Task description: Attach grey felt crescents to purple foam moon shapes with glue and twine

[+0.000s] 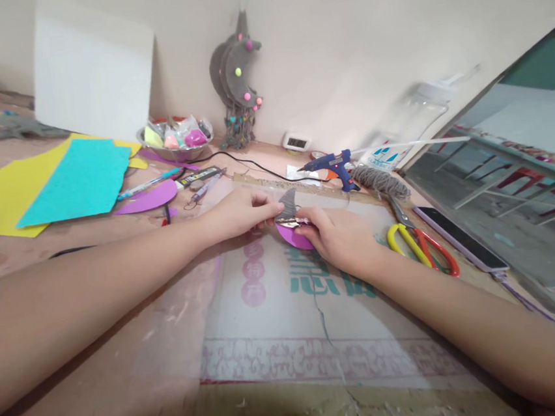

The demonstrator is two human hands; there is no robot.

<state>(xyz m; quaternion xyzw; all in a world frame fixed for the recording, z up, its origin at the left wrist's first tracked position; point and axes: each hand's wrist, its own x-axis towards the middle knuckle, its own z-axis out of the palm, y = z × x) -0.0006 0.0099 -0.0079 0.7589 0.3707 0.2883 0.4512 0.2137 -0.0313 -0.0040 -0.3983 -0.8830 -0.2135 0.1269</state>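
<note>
My left hand (248,212) pinches the upper end of a purple crescent cutout (296,237). Grey yarn (286,206) is wrapped closely round that upper, pointed part. My right hand (331,232) is closed on the crescent's right side, with thumb and fingers near a shiny gold strip (291,222) just below the wrapping. The right fingertips partly hide this area. A loose grey strand (321,318) trails down over the printed plastic sheet (279,322) under the hands.
Right of the hands are a blue glue gun (331,163), a grey yarn skein (380,182), scissors (421,246) and a phone (461,236). Turquoise felt (78,181), a purple cutout (149,197), pens and a bowl (178,151) lie left. A moon ornament (235,75) hangs behind.
</note>
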